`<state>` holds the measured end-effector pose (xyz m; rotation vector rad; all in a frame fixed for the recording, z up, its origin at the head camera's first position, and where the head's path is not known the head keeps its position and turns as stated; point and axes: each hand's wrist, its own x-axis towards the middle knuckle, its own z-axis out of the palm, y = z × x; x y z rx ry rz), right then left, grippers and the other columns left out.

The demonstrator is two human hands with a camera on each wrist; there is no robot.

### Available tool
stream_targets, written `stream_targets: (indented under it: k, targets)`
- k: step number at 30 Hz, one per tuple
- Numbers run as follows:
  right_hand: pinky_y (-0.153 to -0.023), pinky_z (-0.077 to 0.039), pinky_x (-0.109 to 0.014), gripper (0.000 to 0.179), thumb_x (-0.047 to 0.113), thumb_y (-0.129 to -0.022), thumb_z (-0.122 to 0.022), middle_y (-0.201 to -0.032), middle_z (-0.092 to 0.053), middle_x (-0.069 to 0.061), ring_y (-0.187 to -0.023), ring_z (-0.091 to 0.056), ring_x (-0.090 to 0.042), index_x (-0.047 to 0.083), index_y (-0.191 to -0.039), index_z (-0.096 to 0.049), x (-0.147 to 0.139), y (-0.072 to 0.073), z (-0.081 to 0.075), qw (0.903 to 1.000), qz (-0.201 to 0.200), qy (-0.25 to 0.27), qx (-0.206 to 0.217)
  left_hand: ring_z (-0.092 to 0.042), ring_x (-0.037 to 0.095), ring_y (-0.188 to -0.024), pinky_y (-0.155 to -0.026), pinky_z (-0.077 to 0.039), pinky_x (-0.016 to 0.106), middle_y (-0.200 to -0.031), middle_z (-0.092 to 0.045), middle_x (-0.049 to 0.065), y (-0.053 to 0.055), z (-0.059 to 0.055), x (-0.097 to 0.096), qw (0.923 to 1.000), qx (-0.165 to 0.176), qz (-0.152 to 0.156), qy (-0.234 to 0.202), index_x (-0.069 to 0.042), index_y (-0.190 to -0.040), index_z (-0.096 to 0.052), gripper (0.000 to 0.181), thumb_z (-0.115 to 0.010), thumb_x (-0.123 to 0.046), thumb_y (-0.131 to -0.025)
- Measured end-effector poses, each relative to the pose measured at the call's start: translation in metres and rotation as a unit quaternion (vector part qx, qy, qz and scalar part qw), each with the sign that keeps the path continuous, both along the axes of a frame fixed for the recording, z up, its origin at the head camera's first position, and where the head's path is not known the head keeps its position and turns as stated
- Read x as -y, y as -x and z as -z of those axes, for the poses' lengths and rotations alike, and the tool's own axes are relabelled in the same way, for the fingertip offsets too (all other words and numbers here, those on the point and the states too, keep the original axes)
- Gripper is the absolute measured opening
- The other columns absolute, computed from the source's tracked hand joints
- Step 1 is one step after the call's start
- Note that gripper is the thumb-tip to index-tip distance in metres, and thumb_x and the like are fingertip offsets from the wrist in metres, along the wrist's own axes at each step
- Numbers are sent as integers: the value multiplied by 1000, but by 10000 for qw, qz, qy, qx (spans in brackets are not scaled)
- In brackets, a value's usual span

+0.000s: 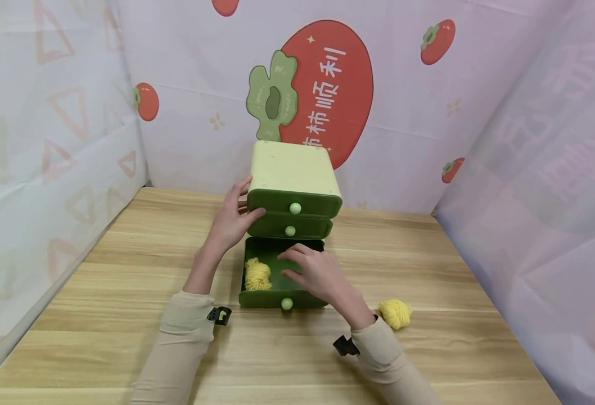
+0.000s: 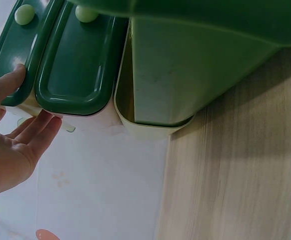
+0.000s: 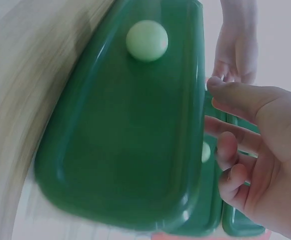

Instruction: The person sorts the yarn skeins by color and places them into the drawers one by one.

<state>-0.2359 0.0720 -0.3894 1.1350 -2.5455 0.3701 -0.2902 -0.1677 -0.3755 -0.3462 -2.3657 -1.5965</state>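
Note:
A small cabinet (image 1: 294, 166) with a cream body and green drawer fronts stands at the back of the table. Its bottom drawer (image 1: 264, 299) is pulled out, and a yellow yarn bundle (image 1: 258, 274) lies at the left inside. My left hand (image 1: 230, 219) holds the cabinet's left edge, thumb on the top drawer front (image 2: 15, 55) and fingers along the side. Over the pulled-out drawer hovers my right hand (image 1: 315, 270), its fingers loosely bent with nothing between them. A second yellow yarn ball (image 1: 395, 313) lies on the table beside my right wrist.
The wooden table (image 1: 125, 315) runs out to both sides of the cabinet. Printed cloth walls (image 1: 191, 101) enclose it at the back, left and right. Round pale green knobs (image 1: 287, 304) stick out from the drawer fronts.

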Motion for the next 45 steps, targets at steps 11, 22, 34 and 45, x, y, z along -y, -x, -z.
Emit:
stream_targets:
  k: [11,22,34,45]
  targets:
    - [-47,-37,-19,35,32,-85,-80,-111,-70,3,-71,-68,-14,19,-117,-72,-57,-6,-8,9989,465,-36,96,-51,39,-129,-106,-47,51,-155,-33,13,2,-2,-4,9999,83,70,54,-40,-157,-20,78,-68,-30,-96]
    - [-63,-53,-33,54,46,-80,-80,-123,-67,3,-90,-70,-20,24,-127,-67,-124,-19,0,9915,1005,-528,629,-51,40,-129,-105,-48,51,-154,-32,16,0,2,-1,9997,105,32,221,-39,-158,-17,79,-66,-32,-97]
    - [-62,-49,-29,63,47,-76,-83,-127,-64,0,-82,-68,-19,22,-131,-64,-180,-38,12,9778,1540,-639,1267,-52,42,-127,-104,-49,51,-152,-35,18,0,7,-8,9998,-52,-48,179,-39,-158,-16,78,-65,-28,-98]
    - [-56,-42,-27,78,54,-75,-81,-136,-56,-4,-65,-54,-7,23,-141,-55,-210,-55,18,9524,2008,-578,2219,-54,39,-126,-104,-50,49,-150,-38,16,-3,6,-8,9997,-34,-147,207,-42,-158,-15,78,-64,-28,-98]
